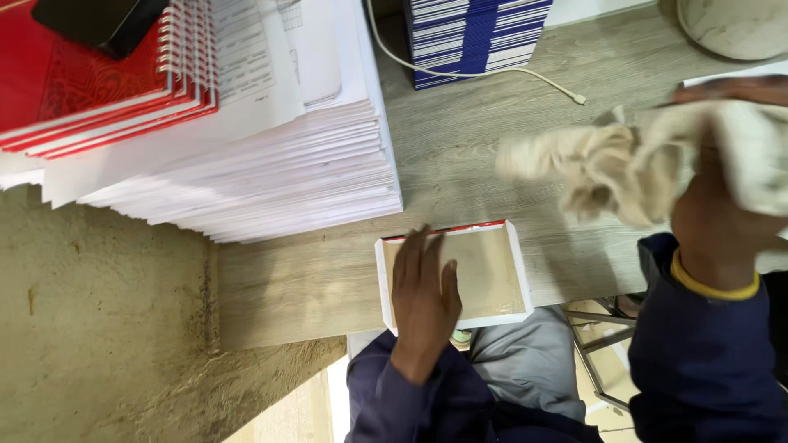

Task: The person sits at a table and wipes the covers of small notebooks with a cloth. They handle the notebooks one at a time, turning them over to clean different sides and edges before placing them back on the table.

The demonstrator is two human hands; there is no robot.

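tabletop [460,156]: grey wood-grain, carries everything below
paper stack [271,172]: tall pile of white sheets, back left, well apart from both hands
red notebooks [98,90]: spiral-bound, lying on top of the paper stack, dark flat object on their far corner
blue-striped stack [472,37]: back centre, white cable [484,74] running past its base across the tabletop
tray [455,275]: shallow white-rimmed rectangle, beige inside, red strip on far edge; sits at the near tabletop edge, over the person's lap
cloth [624,164]: off-white rag, bunched, blurred, held up above the tabletop to the right of the tray, not touching it
left hand [423,291]: flat, fingers spread wide, palm down inside the tray's left half, pressing on it
right hand [722,205]: closed around the cloth, raised, yellow cuff at wrist
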